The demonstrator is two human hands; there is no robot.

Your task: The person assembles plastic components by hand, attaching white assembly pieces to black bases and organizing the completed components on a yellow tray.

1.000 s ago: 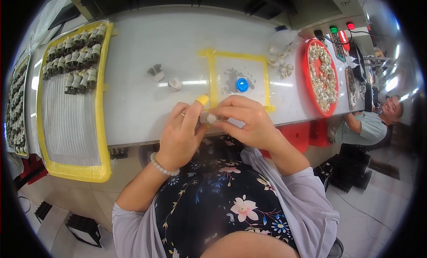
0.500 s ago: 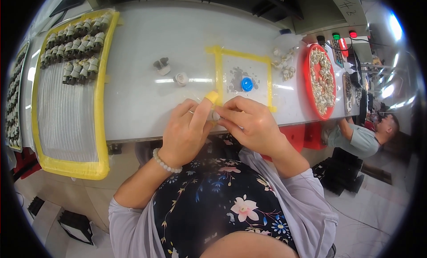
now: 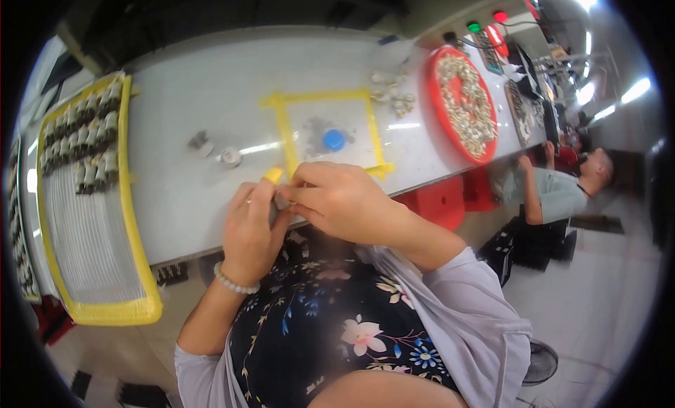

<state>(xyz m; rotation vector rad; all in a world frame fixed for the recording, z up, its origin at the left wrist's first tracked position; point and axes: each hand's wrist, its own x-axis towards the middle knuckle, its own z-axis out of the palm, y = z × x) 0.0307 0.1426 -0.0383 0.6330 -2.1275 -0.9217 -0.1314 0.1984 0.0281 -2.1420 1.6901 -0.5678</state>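
Observation:
In front of my body, at the table's near edge, both hands meet around a small grey-white part (image 3: 283, 199), mostly hidden by fingers. My left hand (image 3: 246, 232) is closed on it, with a yellow finger cover (image 3: 273, 175) on one finger and a beaded bracelet at the wrist. The fingers of my right hand (image 3: 344, 204) pinch at the same part from the right. Just beyond lie a blue round cap (image 3: 333, 140) inside a yellow-taped square (image 3: 285, 130), a small white round piece (image 3: 230, 156) and a grey-and-white piece (image 3: 200, 144).
At left stands a yellow-edged tray (image 3: 144, 267) with rows of small white-and-dark pieces. A red basin (image 3: 437, 102) full of small whitish parts sits at right, with loose ones (image 3: 401, 102) beside it. Red stools (image 3: 439, 201) and a seated co-worker (image 3: 562, 190) are farther right.
The view has turned, so the table and its things sit farther left and look tilted. My hands stay together on the small part, the right fingers now covering more of it.

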